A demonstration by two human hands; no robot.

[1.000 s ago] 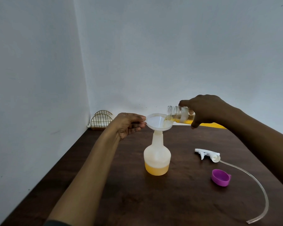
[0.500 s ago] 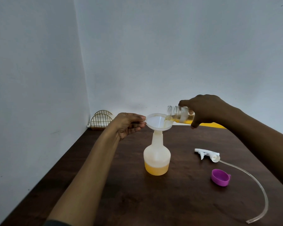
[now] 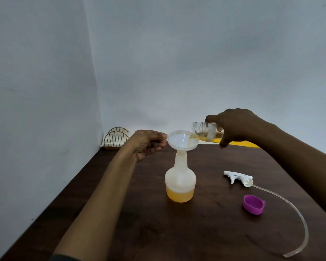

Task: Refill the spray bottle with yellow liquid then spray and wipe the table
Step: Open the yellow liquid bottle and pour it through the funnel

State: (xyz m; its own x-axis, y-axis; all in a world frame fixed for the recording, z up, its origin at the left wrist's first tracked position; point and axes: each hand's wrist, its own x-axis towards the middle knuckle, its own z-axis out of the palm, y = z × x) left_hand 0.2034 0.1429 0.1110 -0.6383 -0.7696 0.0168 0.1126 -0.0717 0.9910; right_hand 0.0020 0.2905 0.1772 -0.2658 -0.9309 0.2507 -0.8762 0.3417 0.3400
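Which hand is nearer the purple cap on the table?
Right. The right hand tips a clear bottle above and behind the purple cap; the left hand holds the funnel, farther left.

Almost nothing differs across the second: the yellow liquid (image 3: 179, 195) in the spray bottle (image 3: 180, 178) stands a touch higher than a second ago, and less of it lies in the tipped clear bottle (image 3: 205, 131) that the right hand (image 3: 237, 125) holds over the funnel (image 3: 183, 139)
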